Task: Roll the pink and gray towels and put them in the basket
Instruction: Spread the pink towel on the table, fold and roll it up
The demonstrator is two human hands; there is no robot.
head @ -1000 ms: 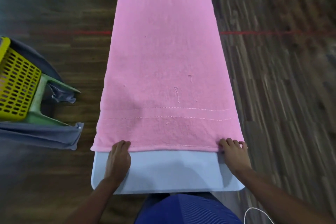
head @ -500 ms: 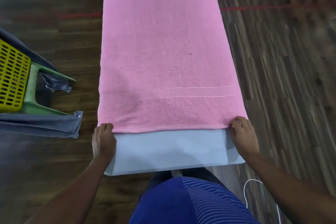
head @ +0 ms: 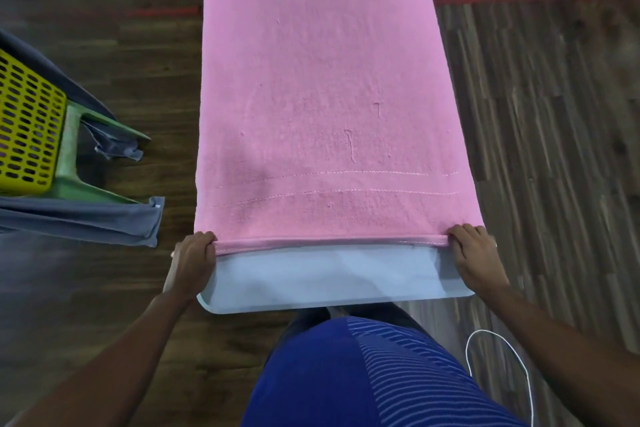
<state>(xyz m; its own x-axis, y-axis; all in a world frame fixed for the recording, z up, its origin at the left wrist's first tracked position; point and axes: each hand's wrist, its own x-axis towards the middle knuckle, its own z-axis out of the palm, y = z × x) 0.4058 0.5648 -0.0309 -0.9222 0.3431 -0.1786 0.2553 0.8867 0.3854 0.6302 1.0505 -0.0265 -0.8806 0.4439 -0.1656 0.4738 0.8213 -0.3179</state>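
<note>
The pink towel [head: 329, 97] lies flat along the tabletop [head: 329, 274], running from the person toward 12 o'clock, and its near hem is turned over into a thin roll. The left hand [head: 192, 260] grips that roll at the 7 o'clock corner with its fingers curled over the hem. The right hand [head: 474, 253] grips it the same way at the 5 o'clock corner. A bare strip of tabletop shows between hem and body. The yellow basket [head: 27, 128] sits at 9 o'clock on a green stool [head: 74, 149], well apart from the pink towel. The gray towel [head: 86, 218] is draped by the stool (partly under the basket).
</note>
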